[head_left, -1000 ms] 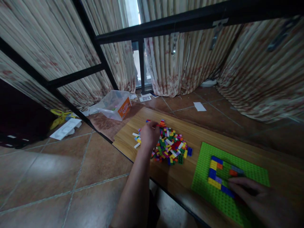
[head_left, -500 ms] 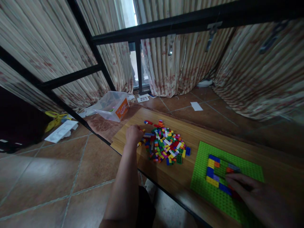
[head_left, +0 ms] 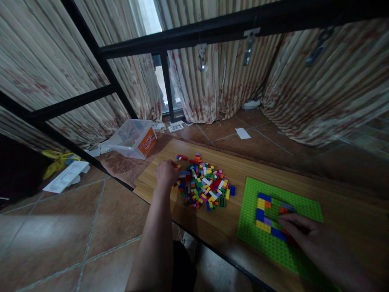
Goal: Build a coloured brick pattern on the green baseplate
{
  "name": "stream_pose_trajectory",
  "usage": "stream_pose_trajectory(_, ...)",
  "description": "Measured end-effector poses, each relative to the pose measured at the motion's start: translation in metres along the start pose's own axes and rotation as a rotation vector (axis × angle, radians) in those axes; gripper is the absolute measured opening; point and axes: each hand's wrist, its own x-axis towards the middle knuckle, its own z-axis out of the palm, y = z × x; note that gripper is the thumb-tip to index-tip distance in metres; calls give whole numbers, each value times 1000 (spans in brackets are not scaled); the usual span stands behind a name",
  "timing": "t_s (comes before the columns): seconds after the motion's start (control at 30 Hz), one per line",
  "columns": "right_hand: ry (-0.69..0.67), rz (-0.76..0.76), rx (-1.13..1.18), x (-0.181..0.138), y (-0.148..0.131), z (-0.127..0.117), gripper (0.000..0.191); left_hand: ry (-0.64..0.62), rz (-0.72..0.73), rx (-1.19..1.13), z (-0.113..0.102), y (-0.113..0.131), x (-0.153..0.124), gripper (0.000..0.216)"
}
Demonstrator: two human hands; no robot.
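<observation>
One green baseplate [head_left: 251, 211], wooden table [head_left: 225, 223], curtains [head_left: 227, 81]

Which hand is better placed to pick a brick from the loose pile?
Probably the left hand: it is right beside the pile. The right hand is over the green board, its fingers by the bricks set there, farther from the pile.

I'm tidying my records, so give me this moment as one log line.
left hand: at left edge of brick pile | right hand: over green board, fingers near built bricks | holding: unclear | surface: wooden table
</observation>
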Motion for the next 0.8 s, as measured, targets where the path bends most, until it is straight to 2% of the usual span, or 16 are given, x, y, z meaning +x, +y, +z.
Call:
stream_pose_trajectory(0.17, -15, 18, 31, -2, -6, -1, 44, 50, 35, -76, -5, 2, -2, 22)
stream_pose_trajectory(0.3, 8, -6, 56, -3, -8, 0, 43, 54, 130, -383, 0, 6, -5, 28)
stream_pose_trajectory(0.47, 39, -62, 79, -3, -7, 3, 40, -26, 234, -569, 11, 12, -9, 24)
stream_pose_trajectory(0.67, 71, -96, 91, -3, -11, 4, 36, -150, 341, -744, 13, 20, -14, 15)
stream_pose_trajectory(0.73, 126, -77, 105, -4, -14, 2, 35, -193, 352, -788, 13, 24, -17, 16)
stream_pose_trajectory(0.8, 235, -24, 126, -5, -19, -3, 34, -234, 364, -823, 13, 31, -21, 18)
